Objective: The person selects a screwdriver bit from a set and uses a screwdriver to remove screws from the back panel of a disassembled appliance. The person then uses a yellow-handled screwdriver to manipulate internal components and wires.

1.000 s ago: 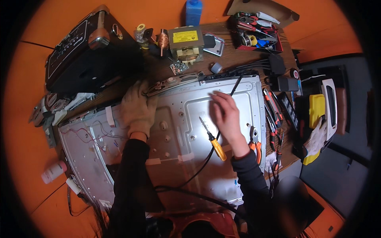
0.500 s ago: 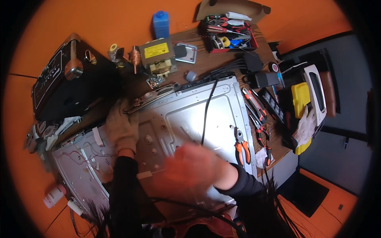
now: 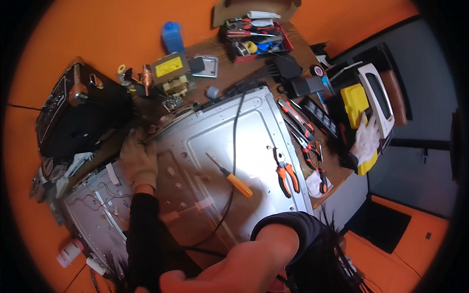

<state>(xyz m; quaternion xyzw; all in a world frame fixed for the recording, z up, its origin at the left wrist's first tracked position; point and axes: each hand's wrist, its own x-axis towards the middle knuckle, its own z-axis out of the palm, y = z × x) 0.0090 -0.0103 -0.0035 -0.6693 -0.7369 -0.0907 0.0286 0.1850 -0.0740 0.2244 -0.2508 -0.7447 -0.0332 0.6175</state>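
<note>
Where gloved left hand [image 3: 138, 163] touches metal panel [image 3: 195, 161], fingers [image 3: 134, 140] barely spread.

Cannot make out the grip of the right hand [image 3: 234, 266], blurred and cut off at the near edge. Cannot clearly see the fingertips of the left hand [image 3: 139, 161], shadowed at the far rim of the metal panel [image 3: 261, 132], itself partly hidden behind the left sleeve [image 3: 143, 229].

Nothing is legible: the yellow label [image 3: 169, 67] on the transformer [image 3: 177, 83] beyond the left hand [image 3: 138, 158] and the pale markings [image 3: 54, 108] on the black case [image 3: 95, 113] left of that hand are too small.
</note>
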